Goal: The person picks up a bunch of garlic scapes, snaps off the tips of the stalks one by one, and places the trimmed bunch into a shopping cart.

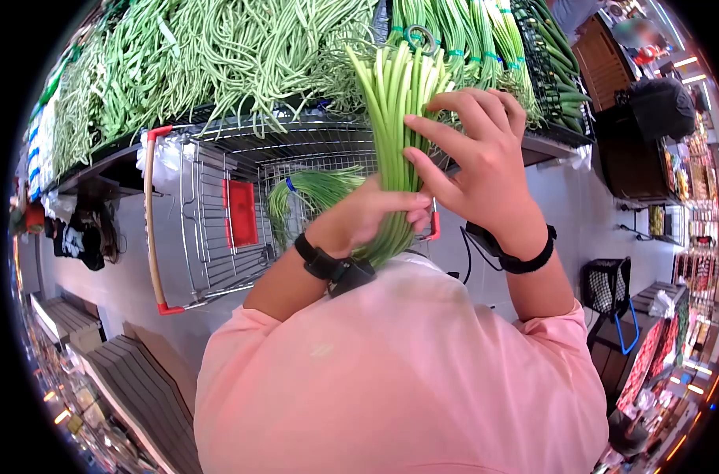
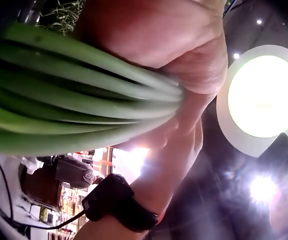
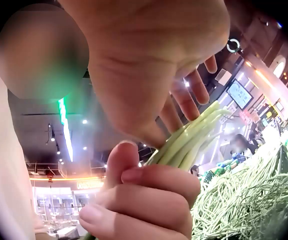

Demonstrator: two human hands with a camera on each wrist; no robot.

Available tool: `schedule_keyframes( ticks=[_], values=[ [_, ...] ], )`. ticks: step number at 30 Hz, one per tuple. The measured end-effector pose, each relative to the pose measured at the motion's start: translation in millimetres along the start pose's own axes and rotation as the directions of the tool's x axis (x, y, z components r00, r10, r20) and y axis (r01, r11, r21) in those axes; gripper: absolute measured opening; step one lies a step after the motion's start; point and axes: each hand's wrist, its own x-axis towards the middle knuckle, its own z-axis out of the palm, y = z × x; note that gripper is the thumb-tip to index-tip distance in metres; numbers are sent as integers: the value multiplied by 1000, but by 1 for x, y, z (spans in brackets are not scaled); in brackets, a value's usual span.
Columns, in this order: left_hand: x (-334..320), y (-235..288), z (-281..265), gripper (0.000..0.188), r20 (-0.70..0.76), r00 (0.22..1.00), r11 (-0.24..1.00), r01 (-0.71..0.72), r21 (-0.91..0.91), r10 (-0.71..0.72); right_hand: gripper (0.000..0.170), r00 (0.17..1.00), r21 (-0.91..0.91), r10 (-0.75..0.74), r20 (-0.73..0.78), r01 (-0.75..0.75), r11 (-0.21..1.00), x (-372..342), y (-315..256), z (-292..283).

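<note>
In the head view a bunch of garlic scapes (image 1: 392,134), thick green stems with pale cut ends, stands upright before the person's chest. The left hand (image 1: 355,217) grips its lower part, thumb across the front. Beside the upper stems is the right hand (image 1: 486,162), fingers spread and fairly straight, fingertips at the bunch's side. In the left wrist view the stems (image 2: 79,95) run close past the palm. Curled left fingers (image 3: 149,200) wrap the stems (image 3: 184,142) in the right wrist view, below the right palm (image 3: 139,70).
A metal shopping cart (image 1: 150,229) stands in front, a blue-banded green bunch (image 1: 328,189) inside. Behind it, a display holds piled long beans (image 1: 257,55), banded stem bunches (image 1: 478,43) and dark green cucumbers (image 1: 565,95). A black basket (image 1: 606,283) sits at right.
</note>
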Motion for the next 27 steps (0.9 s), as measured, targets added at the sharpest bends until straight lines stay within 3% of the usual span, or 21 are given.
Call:
schedule_keyframes(
  ticks=[3,8,11,16,19,21,23,27],
  values=[
    [-4,7,9,17,79,997,999,-14,47,11,31,997,75,35,67,-40,996,-1,-6,-7],
    [-13,13,5,23,-7,998,987,66,148,-66,19,988,322,141,65,-154,934,-1,-10,-4],
    [-19,16,3,23,37,993,971,101,217,-111,19,982,319,166,-90,-129,939,12,-1,-9],
    [-25,18,3,26,73,989,973,108,206,-125,18,987,314,118,-108,-79,946,30,5,-13],
    [-27,22,5,27,80,993,959,62,277,-88,18,946,447,225,-233,-102,889,38,8,-9],
    [-30,23,7,28,86,992,933,51,355,-87,19,953,384,168,-252,-61,921,44,7,-7],
    [-29,20,10,28,55,996,957,51,287,-70,20,952,296,118,-282,-31,955,44,5,1],
    [-24,17,8,30,40,998,988,37,150,-44,38,950,262,29,-312,57,963,37,1,-5]
  ],
)
